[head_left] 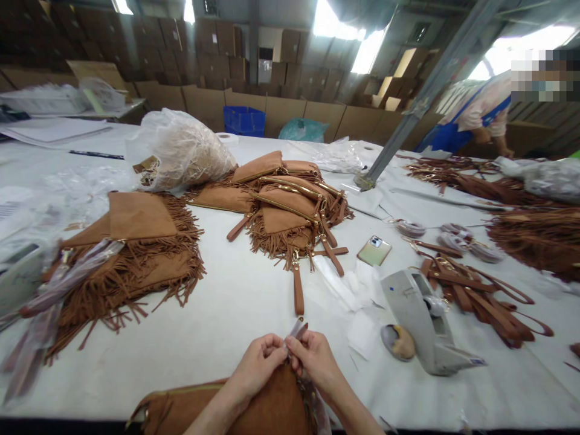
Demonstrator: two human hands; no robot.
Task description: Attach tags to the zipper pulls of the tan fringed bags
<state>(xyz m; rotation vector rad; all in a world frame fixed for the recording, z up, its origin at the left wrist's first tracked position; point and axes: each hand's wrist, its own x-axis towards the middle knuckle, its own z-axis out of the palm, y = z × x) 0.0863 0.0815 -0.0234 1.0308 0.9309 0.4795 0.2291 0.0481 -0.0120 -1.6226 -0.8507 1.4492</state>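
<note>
A brown leather bag with a gold zipper lies at the table's near edge, under my forearms. Above its top right corner, my left hand and my right hand meet, with fingertips pinched together. Between them rises the end of a brown strap, partly covered in clear plastic. Both hands grip this strap; its lower part is hidden by my fingers. Just beyond my hands, a wrist strap hangs off a pile of fringed bags.
More fringed bags are stacked at left, beside a plastic-wrapped bundle. To the right are a phone, a grey tape dispenser and loose brown straps. A slanted metal post meets the table. A person bends over at the far right.
</note>
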